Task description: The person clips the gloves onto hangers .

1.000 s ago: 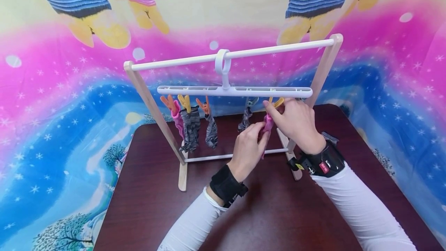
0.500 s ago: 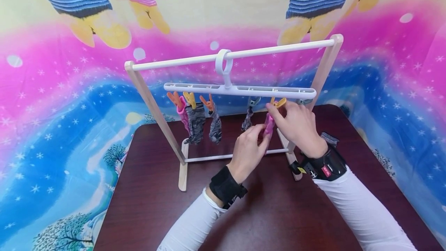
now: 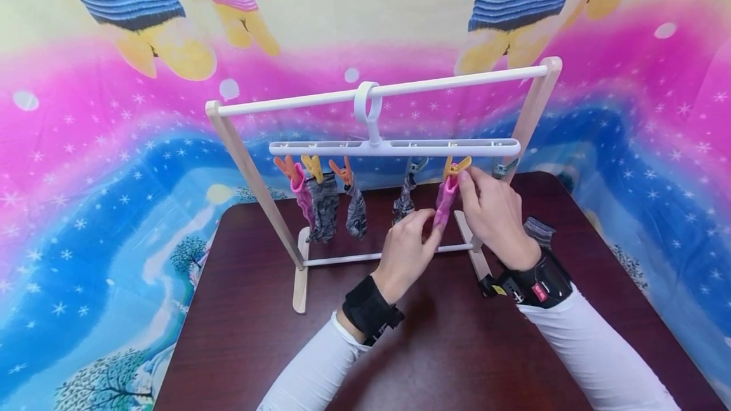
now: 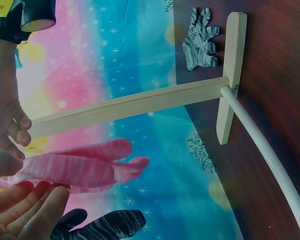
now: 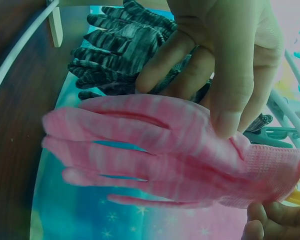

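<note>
A pink striped glove (image 3: 447, 198) hangs by its cuff from a yellow clip (image 3: 455, 167) on the white hanger (image 3: 325, 148). My left hand (image 3: 407, 247) pinches this glove between thumb and fingers, below the cuff; the thumb shows on it in the right wrist view. My right hand (image 3: 493, 211) is just right of the clip, fingers loosely bent; in the right wrist view its fingertips (image 5: 257, 212) are at the cuff's edge. Dark grey gloves (image 5: 122, 50) hang behind the pink one. Also on the hanger, at the left, hang another pink glove (image 3: 302, 192) and grey gloves (image 3: 323, 208).
The hanger hooks over the white bar of a wooden-legged rack (image 3: 457, 84) on the dark table (image 3: 457, 347). A grey glove (image 4: 200, 40) lies on the table beyond the rack's right leg. A green-grey clip (image 3: 505, 169) hangs at the hanger's right end.
My right hand has come off the yellow clip and moved right and slightly down. The clip and the pink glove's cuff are now uncovered. My left hand stays on the glove.
</note>
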Available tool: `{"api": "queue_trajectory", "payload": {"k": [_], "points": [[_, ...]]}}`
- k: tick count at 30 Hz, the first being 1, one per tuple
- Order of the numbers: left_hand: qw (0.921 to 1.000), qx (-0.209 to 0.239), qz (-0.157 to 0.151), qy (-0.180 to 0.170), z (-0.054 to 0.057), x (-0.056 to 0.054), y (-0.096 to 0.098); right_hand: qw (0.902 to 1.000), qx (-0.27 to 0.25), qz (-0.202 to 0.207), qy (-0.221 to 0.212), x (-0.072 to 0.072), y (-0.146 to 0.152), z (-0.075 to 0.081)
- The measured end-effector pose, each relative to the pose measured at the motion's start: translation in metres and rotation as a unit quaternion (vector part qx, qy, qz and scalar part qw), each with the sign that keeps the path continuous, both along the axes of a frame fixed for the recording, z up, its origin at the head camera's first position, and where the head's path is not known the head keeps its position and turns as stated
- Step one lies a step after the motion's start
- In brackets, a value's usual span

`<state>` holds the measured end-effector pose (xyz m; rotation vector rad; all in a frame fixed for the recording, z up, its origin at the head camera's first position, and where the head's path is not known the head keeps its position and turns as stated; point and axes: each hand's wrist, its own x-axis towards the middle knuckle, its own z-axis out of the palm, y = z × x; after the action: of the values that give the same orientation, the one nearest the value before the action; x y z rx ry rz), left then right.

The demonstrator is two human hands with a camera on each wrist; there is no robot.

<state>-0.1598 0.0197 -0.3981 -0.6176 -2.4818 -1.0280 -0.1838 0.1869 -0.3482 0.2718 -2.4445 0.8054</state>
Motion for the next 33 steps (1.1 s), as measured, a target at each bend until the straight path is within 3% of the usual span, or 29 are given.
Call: {"api": "queue_trajectory", "payload": {"k": [14,33], "points": [[0.9998,-0.005,0.01,-0.018,-0.01,0.003,-0.008,0.9997,-0.013,0.003,-0.019,0.006,0.009,-0.029],[0.9977,-0.054,0.033,-0.025,-0.03,0.011,-0.019,0.9978,0.006,0.006,-0.066,0.014,0.015,-0.061]]}}
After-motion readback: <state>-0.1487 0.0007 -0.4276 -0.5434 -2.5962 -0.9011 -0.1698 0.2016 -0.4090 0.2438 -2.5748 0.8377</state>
